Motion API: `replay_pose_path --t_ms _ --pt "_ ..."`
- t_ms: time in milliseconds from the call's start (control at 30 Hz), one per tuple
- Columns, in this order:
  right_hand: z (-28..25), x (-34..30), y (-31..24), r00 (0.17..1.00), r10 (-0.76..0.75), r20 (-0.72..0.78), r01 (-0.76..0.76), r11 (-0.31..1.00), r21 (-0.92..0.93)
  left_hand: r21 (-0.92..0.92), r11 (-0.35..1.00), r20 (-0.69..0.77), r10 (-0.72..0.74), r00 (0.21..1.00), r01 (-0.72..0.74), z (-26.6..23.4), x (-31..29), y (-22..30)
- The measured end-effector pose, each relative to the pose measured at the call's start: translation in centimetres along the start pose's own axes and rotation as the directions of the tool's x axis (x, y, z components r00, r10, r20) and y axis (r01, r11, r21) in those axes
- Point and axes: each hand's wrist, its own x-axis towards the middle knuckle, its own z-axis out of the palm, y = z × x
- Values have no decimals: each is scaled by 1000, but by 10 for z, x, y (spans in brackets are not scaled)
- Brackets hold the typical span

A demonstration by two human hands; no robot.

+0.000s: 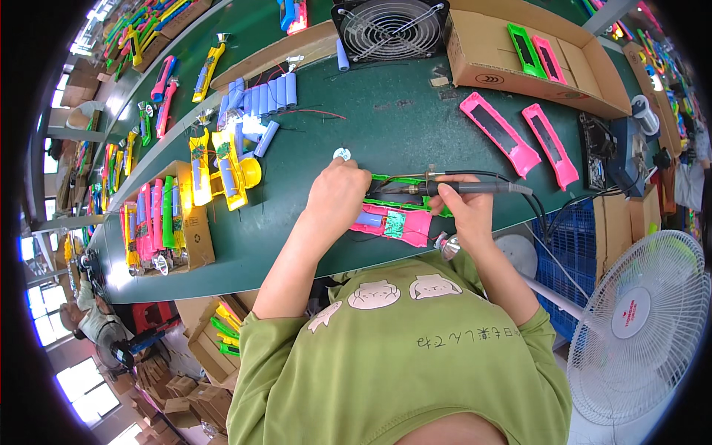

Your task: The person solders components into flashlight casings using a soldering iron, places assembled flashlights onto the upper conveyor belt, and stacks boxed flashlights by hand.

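Note:
My right hand (467, 211) grips the dark handle of a soldering iron (493, 188), whose tip points left toward my left hand. My left hand (337, 189) is closed at the left end of a green plastic flashlight housing (404, 202); what its fingers pinch is hidden. A small round white piece (342, 153) shows just beyond its knuckles. Nearer to me lies a pink flashlight housing (415, 230) holding a blue battery cell (368, 219) and a green circuit board (394, 224). A shiny lamp reflector (448, 246) sits by my right wrist.
Blue battery cells (271, 96) and yellow housings (228, 170) lie at the left, beside a carton (199, 233) of assembled flashlights. Pink housings (500, 137) lie at the right under an open carton (475, 63). A black fan (391, 30) stands behind; solder wire spool (644, 115) far right.

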Motion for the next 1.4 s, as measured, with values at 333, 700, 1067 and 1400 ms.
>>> replay_pose_path --t_ms 333,700,1067,1400 --pt "5 7 0 996 66 59 -62 996 -60 -33 999 48 -25 999 27 -4 3 2" --pt "6 5 -2 997 3 80 1 999 -46 6 999 71 -36 997 36 -4 3 3" --pt "-49 -37 -28 891 -409 -200 399 913 -90 26 999 4 36 999 -36 2 3 -1" --pt "-216 -46 -63 332 -433 -838 690 717 -97 -36 999 -17 24 1000 -25 -1 3 5"
